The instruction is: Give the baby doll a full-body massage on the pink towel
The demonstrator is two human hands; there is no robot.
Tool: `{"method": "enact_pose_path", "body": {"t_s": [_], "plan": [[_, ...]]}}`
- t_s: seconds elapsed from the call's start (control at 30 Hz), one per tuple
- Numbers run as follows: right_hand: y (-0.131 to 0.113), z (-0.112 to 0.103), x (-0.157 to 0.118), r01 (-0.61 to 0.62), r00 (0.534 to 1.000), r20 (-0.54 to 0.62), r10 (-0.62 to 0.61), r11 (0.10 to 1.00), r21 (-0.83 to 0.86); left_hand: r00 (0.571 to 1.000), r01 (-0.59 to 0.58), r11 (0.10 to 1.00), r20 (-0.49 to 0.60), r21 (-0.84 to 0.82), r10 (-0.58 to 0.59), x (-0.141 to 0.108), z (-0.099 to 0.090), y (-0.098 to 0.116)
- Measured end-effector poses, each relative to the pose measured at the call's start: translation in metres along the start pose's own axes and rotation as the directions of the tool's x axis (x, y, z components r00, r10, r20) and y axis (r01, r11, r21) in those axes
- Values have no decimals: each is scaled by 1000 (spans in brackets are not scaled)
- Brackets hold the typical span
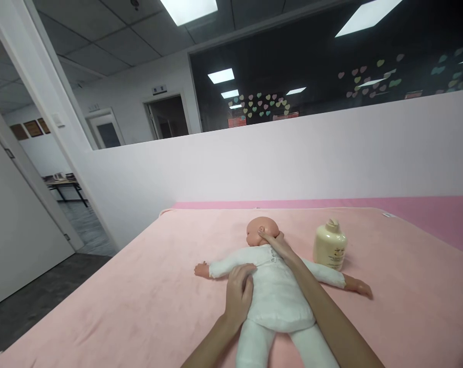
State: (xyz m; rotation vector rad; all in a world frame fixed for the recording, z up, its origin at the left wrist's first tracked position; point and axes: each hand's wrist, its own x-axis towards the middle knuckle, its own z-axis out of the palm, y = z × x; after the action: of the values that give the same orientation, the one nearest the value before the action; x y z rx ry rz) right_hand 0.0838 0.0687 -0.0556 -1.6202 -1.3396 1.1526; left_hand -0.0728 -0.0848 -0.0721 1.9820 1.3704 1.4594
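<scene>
A baby doll [280,294] in white clothes lies on its back on a pink blanket [154,286], arms spread out and its head turned to the left. My right hand [279,244] cups the head at the neck, the thumb by the ear and the other fingers partly hidden behind the head. Against the doll's left-hand side in view, just under the arm, my left hand [239,289] grips the body with its fingers bent; some fingertips are hidden. A cream-coloured lotion bottle [330,246] stands upright beyond the doll's other arm, apart from my hands.
Behind the blanket runs a low white wall [277,163] with a dark window [311,66] above it, dotted with heart stickers. A pink strip [438,220] shows along the back and right. To the left is a white door [20,214] beside an open doorway.
</scene>
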Motion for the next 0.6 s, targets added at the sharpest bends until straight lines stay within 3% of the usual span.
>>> {"method": "enact_pose_path", "body": {"t_s": [0.23, 0.37, 0.5, 0.6], "plan": [[-6, -4, -8, 4, 1000, -16, -5, 1000, -17, 999, -13, 1000, -29, -12, 13, 1, 0, 2], [-20, -14, -20, 38, 999, -34, -36, 998, 43, 992, -77, 996, -97, 36, 80, -1, -1, 1], [-40, -34, -38, 156, 985, -107, -138, 971, 182, 939, -211, 968, -246, 134, 239, -4, -4, 1], [-57, -52, -57, 310, 947, -190, -260, 896, 317, 884, -334, 927, -286, 169, 370, -6, -6, -2]]}}
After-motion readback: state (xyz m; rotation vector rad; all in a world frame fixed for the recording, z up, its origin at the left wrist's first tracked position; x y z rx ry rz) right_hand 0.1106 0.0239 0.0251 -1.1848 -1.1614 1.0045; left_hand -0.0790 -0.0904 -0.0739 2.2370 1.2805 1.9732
